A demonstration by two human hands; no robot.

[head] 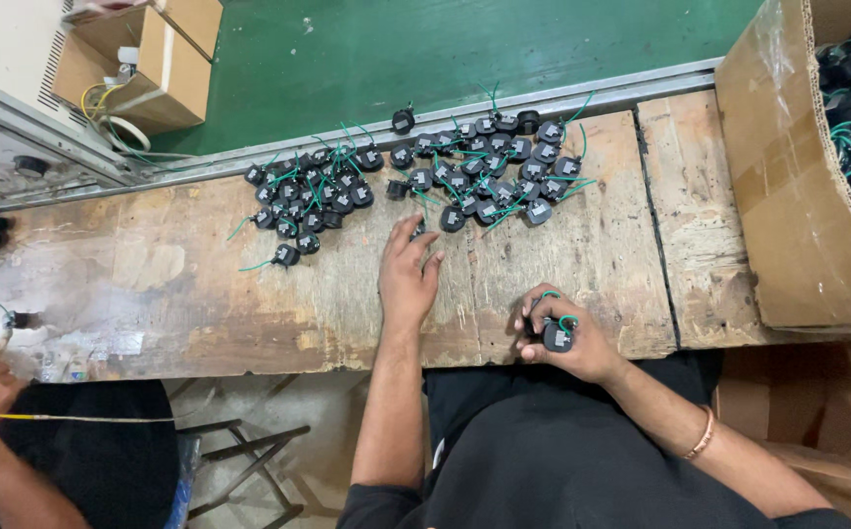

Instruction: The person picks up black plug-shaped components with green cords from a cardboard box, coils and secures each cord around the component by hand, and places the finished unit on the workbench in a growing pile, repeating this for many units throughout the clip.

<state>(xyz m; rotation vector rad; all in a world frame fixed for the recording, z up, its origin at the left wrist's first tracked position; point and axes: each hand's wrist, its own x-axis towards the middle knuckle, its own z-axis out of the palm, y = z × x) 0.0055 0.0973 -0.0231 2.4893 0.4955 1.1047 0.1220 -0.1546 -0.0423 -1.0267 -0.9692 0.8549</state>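
Bench (200, 284): worn wooden top, carrying the parts.
Cardboard box (788, 196): stood at the right, holding more black parts.
Parts pile (415, 181): small black round pieces with green wires, spread along the far edge.
Left hand (408, 279): flat on the bench, fingers spread, fingertips touching the pile's near edge.
Right hand (567, 338): grip pressed around one black part (557, 338) at the near edge.
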